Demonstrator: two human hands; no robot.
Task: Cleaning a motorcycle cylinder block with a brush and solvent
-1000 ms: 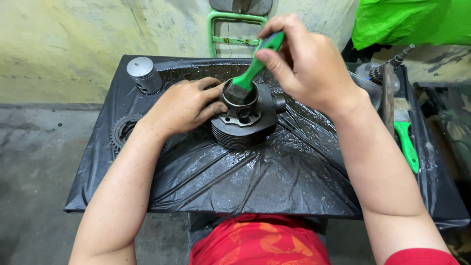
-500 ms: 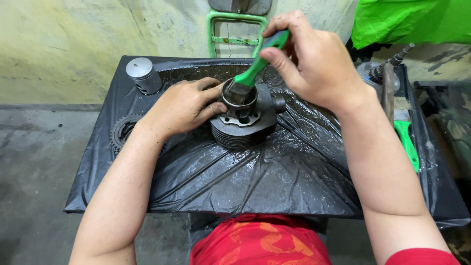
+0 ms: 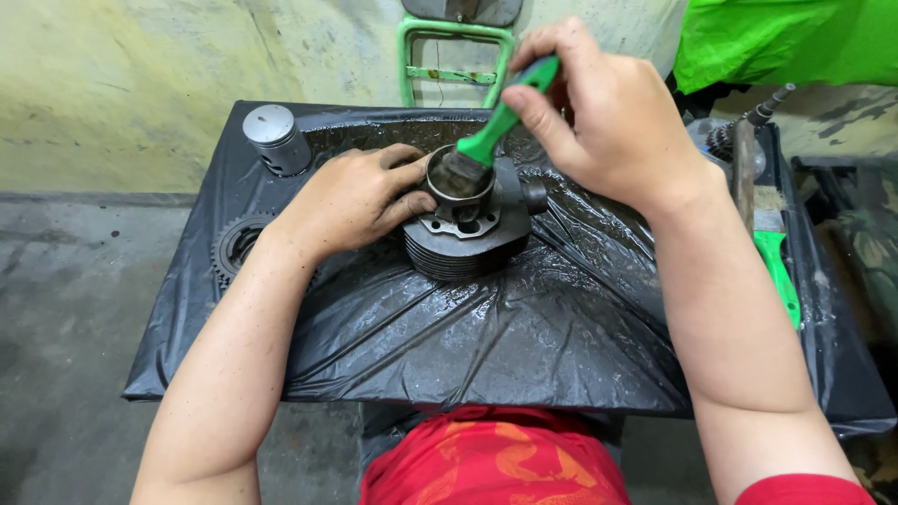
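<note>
We brush out the bore of a finned engine cylinder on a wet black plastic sheet.

Our right hand [image 3: 608, 117] is clenched on the green brush [image 3: 496, 131], thumb and fingers pinching the handle near its upper end; its long axis runs from about 1 o'clock down to 7 o'clock, bristles dipped into the open top of the cylinder [image 3: 468, 224]. Our left hand [image 3: 351, 201] is wrapped against the cylinder's 9 o'clock side, fingers curled on the rim (a steadying grasp, not lifting). The cylinder stands upright, bore facing up, near the middle of the black sheet [image 3: 524, 346]. A silver piston [image 3: 274, 137] stands at 10 o'clock, well apart.
</note>
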